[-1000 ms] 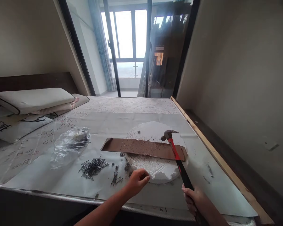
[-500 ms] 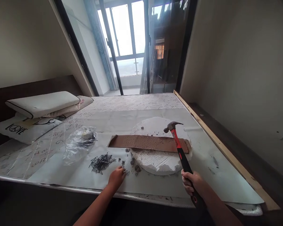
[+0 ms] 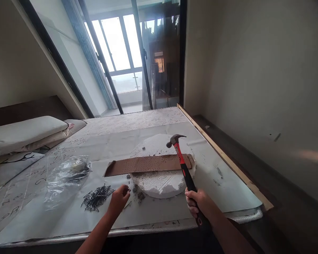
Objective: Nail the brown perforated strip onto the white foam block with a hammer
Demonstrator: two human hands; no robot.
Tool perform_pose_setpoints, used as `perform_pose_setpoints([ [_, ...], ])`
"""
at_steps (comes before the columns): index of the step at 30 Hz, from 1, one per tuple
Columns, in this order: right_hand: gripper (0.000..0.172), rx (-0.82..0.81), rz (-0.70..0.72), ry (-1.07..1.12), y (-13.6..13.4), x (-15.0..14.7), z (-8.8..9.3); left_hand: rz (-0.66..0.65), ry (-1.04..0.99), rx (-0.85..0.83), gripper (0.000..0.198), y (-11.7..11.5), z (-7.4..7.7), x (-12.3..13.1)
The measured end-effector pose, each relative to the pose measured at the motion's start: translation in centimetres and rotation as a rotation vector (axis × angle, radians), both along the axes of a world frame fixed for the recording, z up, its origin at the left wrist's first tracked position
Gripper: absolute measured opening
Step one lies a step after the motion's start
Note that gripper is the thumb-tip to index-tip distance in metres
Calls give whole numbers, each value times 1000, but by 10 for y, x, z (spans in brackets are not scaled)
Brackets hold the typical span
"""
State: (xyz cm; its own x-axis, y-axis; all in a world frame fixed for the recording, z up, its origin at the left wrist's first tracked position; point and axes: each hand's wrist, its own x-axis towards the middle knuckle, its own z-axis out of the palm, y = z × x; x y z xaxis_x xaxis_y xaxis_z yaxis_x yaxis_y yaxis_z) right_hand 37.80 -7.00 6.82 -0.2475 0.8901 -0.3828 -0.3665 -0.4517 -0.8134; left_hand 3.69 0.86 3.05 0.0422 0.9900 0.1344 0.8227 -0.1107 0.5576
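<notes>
My right hand (image 3: 197, 203) is wrapped round the black and red grip of a claw hammer (image 3: 185, 173). The hammer's metal head stands raised in front of the right end of a brown strip (image 3: 148, 165) dotted with small holes. That strip lies across a round white foam-like slab (image 3: 156, 185) with a chipped rim. Between the slab and a pile of nails (image 3: 96, 198), my left hand (image 3: 120, 197) has its fingers curled together. What they pinch, if anything, is too small to make out. Grey crumbs (image 3: 137, 194) lie just right of that hand.
A clear plastic bag (image 3: 67, 176) with something inside lies left of the nails. Under everything is a pale sheet (image 3: 214, 194) on a mattress (image 3: 116, 123). Pillows (image 3: 29, 130) are at the left, and a wooden rail (image 3: 222, 151) edges the right side.
The view has swung to the right, so the scene sits further left. My left hand has lifted slightly from the sheet with its fingers closed. My right hand keeps the hammer raised.
</notes>
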Motion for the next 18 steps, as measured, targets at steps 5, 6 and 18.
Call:
perform_pose_setpoints([
  [5,23,-26,-22,4,0,2,5,-63,-439,-1,22,43,35,70],
  [6,23,-22,-34,-4,-1,2,6,-81,-505,-21,24,54,38,87],
  [18,26,-52,-52,-42,-15,24,1,-111,-465,17,24,136,-1,188],
])
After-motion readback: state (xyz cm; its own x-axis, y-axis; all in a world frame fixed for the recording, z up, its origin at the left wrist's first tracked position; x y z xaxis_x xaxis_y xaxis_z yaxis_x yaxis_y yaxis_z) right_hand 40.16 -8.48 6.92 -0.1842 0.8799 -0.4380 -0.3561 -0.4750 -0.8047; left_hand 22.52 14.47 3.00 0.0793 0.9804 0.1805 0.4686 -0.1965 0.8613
